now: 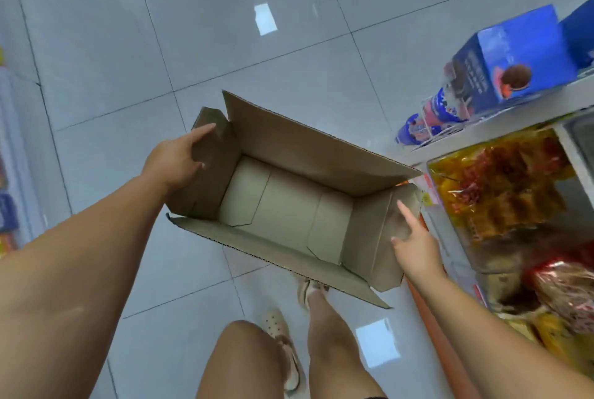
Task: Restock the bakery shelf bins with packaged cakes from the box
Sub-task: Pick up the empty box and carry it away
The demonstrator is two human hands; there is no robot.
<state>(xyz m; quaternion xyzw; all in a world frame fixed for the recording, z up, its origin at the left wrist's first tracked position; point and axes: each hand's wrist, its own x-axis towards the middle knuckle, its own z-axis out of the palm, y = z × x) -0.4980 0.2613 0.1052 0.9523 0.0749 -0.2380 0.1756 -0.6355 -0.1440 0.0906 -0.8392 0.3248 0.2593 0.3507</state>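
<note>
- Head view: the box (289,205) is up off the floor between your two hands and it's empty inside, so I'd guess it's super light and a bit floppy, with the open flaps ready to bend.
- Your left hand (178,162) is clamped on the short end flap, thumb inside, fingers outside.
- Your right hand (414,246) is flat against the opposite end flap, fingers spread, more pressing than pinching.
- Better hold, I reckon: under the bottom corners, below both grips.
- The bins (501,193) just right of your right hand look full of packaged cakes (514,180).
</note>
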